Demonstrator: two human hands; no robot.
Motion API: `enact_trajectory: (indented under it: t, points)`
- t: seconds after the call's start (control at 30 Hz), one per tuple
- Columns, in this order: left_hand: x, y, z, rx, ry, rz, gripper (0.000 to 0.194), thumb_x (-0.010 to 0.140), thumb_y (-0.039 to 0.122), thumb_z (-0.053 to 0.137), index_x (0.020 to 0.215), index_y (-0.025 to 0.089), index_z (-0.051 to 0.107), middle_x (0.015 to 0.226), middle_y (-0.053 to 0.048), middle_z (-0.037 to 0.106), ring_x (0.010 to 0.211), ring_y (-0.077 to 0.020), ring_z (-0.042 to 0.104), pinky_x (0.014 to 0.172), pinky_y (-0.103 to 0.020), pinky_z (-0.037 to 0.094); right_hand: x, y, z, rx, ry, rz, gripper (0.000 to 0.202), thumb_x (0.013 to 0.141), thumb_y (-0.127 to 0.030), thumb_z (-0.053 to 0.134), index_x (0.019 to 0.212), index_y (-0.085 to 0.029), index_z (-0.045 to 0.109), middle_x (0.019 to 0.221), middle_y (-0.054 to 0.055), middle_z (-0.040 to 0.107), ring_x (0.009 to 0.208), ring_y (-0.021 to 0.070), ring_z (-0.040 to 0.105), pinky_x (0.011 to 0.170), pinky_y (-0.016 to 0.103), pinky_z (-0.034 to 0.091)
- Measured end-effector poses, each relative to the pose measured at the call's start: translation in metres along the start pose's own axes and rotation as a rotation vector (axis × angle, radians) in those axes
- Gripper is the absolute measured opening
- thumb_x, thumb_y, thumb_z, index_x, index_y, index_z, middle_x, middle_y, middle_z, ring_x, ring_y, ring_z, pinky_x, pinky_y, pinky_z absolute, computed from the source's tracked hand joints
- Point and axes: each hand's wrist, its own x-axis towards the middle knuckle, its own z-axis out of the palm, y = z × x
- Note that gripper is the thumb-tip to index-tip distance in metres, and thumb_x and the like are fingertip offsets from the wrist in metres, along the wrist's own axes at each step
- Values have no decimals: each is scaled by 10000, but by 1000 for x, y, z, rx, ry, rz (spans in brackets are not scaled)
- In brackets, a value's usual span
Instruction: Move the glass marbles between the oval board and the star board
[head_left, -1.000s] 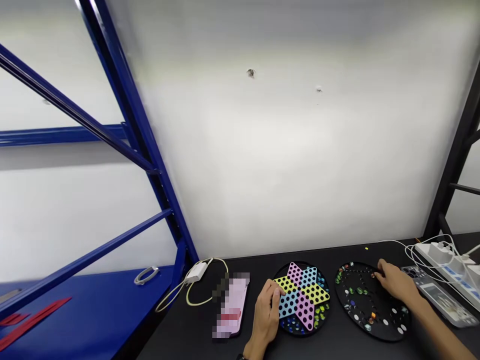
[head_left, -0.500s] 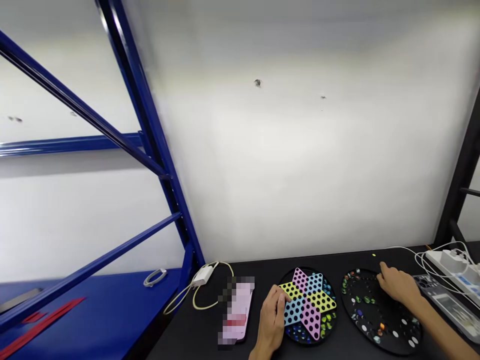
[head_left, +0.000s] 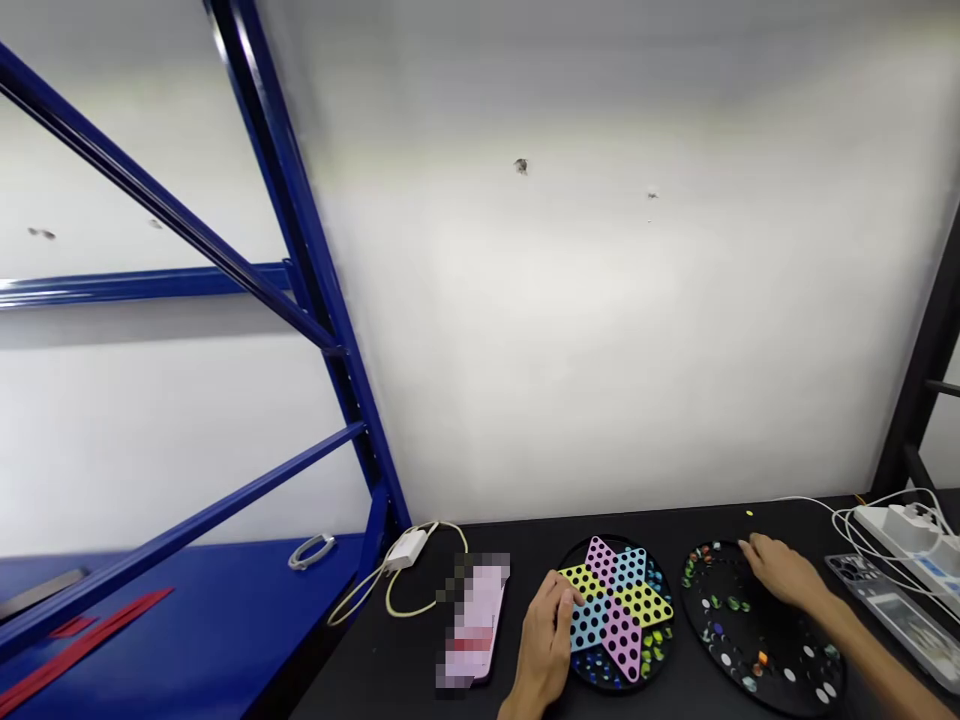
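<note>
A round star-patterned board (head_left: 623, 615) in pink, yellow and blue, full of dark holes, lies on the black table. Blue and green marbles (head_left: 655, 645) sit in the sections around the star. My left hand (head_left: 549, 632) rests at the board's left edge, its fingers on the yellow and blue points; what they hold, if anything, is hidden. To the right is a round black tray (head_left: 772, 645) with scattered marbles and white pieces. Over its upper rim reaches my right hand (head_left: 780, 568), fingers curled and pointing left; their grip is too small to make out.
A pink phone (head_left: 480, 625), partly pixelated, lies left of the board beside a white adapter (head_left: 407, 550) with a cable. At the right are a grey device (head_left: 900, 615) and a white power strip (head_left: 911, 530) with cords. A blue rack (head_left: 315, 270) stands left.
My right hand has shifted slightly left and down over the upper part of the black tray. My left hand stays at the star board. The view has moved slightly.
</note>
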Motion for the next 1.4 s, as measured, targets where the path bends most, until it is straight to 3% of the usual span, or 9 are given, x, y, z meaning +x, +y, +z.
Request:
enact_trajectory:
  t: [0.1,0.3,0.73,0.93,1.03,1.13,1.2,1.3,1.4]
  points:
    - [0,-1,0,9,-23,-10,504,1056,536,287,778,228,572,849,-30,593,778,-194,583,737,-297,457,3,-23,5,8,-19,-70,427,1052,-409,222,888,-231,574,794,72,743,773,254,748,624,294,449]
    - [-2,0,-2,6,-26,-20,512,1052,546,273,783,226,568,836,-27,594,777,-197,582,747,-298,454,1,-64,25,-108,41,-135,360,1053,-327,269,1165,-140,555,935,177,765,837,329,756,643,328,446]
    - [-1,-3,0,8,-63,-15,519,1053,543,282,774,224,582,822,-33,606,759,-200,581,740,-301,455,-3,-66,36,-83,74,-198,307,960,-157,377,1159,-89,601,858,230,730,762,338,743,610,331,460]
    - [-2,0,-1,6,-54,-11,533,1057,537,274,757,217,577,812,-33,613,752,-193,586,736,-293,450,1,-64,29,227,64,-125,188,951,-309,458,941,-171,585,648,102,646,684,288,696,641,332,456]
    - [-2,1,0,4,-45,-5,524,1056,525,286,750,216,577,803,-27,608,740,-189,588,724,-291,444,3,-59,15,470,57,-61,306,957,-462,407,779,-233,504,559,7,522,562,215,610,572,297,432]
    - [-2,1,0,3,-39,-5,514,1055,518,295,751,217,581,804,-25,608,741,-189,592,724,-290,448,0,-55,-4,712,35,-21,448,962,-593,226,761,-257,443,551,-48,424,436,145,446,462,258,368]
    - [-2,1,0,10,-42,-3,524,1053,527,287,749,219,584,806,-27,617,743,-190,592,729,-290,454,-5,-54,-16,900,-13,-4,463,939,-612,182,797,-259,448,567,-66,387,398,121,342,408,244,315]
    - [-1,1,1,23,-45,0,540,1046,547,280,746,222,589,796,-28,620,739,-193,592,729,-290,456,-14,-59,-26,1200,-157,35,378,876,-583,281,780,-260,453,576,-82,345,390,100,239,384,226,251]
    - [0,0,0,22,-42,2,524,1050,531,291,751,220,590,798,-26,615,739,-191,591,727,-288,452,-25,-67,-21,1215,-221,47,365,859,-565,378,683,-254,457,520,-93,300,399,97,213,409,222,221]
